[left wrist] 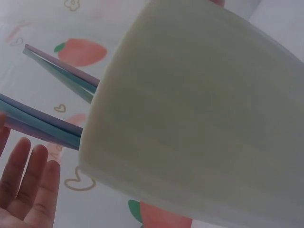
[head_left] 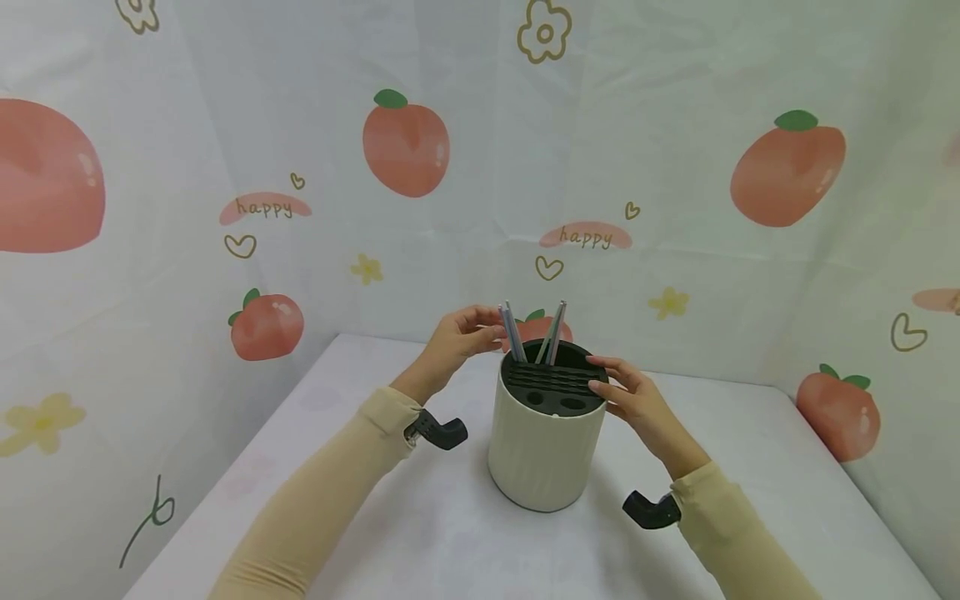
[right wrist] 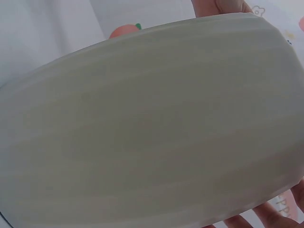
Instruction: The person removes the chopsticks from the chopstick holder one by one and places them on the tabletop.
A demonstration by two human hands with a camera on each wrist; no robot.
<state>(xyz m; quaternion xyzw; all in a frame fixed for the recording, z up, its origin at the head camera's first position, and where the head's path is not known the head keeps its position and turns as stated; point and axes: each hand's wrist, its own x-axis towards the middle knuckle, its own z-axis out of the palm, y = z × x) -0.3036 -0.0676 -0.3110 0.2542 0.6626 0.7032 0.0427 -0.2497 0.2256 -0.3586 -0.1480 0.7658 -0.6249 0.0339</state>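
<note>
A cream ribbed holder with a dark slotted top stands upright on the table. Two bunches of slender pastel sticks, one at the left and one near the middle, poke out of its rear opening. My left hand is beside the left bunch, fingers loosely extended; a fingertip meets those sticks at the left wrist view's edge. Over the right rim, my right hand grips the holder with finger and thumb on the top. The holder's wall fills most of the right wrist view.
A white table carries the holder. Behind and at the sides hangs a white cloth printed with peaches, flowers and hearts. Each wrist wears a black camera mount, one at the left and one at the right.
</note>
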